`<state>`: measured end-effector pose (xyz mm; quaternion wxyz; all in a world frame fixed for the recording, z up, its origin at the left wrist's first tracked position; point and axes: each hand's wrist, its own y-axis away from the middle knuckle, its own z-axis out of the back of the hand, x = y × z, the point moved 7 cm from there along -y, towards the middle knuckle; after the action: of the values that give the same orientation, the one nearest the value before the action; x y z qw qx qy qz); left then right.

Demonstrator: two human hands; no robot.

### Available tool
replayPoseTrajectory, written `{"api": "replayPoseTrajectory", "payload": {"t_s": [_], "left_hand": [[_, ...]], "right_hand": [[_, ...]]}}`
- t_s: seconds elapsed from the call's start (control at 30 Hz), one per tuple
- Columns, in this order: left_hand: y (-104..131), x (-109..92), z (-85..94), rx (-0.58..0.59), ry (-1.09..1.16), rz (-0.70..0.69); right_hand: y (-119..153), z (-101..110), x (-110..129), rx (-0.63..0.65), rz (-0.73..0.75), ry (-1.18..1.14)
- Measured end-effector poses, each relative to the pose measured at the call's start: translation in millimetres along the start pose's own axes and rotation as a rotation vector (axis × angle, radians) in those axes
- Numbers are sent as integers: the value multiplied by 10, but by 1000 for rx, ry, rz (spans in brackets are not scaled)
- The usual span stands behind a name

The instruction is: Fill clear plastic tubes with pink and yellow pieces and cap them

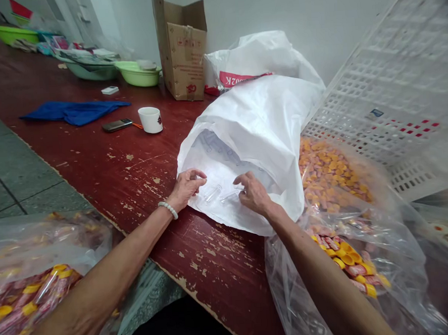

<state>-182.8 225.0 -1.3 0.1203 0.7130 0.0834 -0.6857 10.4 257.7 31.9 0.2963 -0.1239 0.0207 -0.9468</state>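
Observation:
A white woven sack (261,114) lies on its side with its mouth facing me. Small clear plastic tubes (213,194) rest on the sack's lower lip. My left hand (187,190), with a pale bead bracelet on the wrist, is at the left edge of the mouth. Its thumb and forefinger curl together, and whatever is between them does not show clearly. From the right, my right hand (254,193) reaches into the mouth, fingers bent around the end of what looks like a clear tube (239,187).
Clear bags of yellow-capped tubes (362,267) and orange caps (330,173) lie right, beneath a tilted white crate (387,102). Another bag (34,295) sits lower left. A white cup (151,120), phone (117,125), blue cloth (74,112), cardboard box (187,58) and green basin (138,75) stand farther back.

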Motion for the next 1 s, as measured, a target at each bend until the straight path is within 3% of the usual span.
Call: {"api": "replayPoseTrajectory", "payload": {"t_s": [0.13,0.27,0.37,0.47,0.53,0.63,0.7,0.8,0.9,1.0], "left_hand": [[59,-264,-162,280,-570,-380],[80,-237,-444,541,-961,-665],[-22,-141,-572,652,-1157,-791],[-139,-83,-593,754,-1205,-808],[-160,-106,-567,778,-1131,-773],[-129,-185,-474,635,-871,-584],[-44,-164,-423,531,-599,-387],[178,-55,-495,529,-137,-171],[357,5,-603,565,201,-109],[466,17,-646,571,317,-123]], "right_hand": [[48,-213,231,148,153,75],[51,-288,154,182,97,42],[49,-267,76,172,45,-36],[61,-213,4,125,-27,-85],[81,-180,-35,80,-89,-138],[131,-158,-14,6,-149,-281],[178,-167,35,-68,-203,-534],[247,-251,167,-139,-267,-946],[300,-309,309,-180,-272,-1113],[353,-329,396,-199,-256,-1215]]}}
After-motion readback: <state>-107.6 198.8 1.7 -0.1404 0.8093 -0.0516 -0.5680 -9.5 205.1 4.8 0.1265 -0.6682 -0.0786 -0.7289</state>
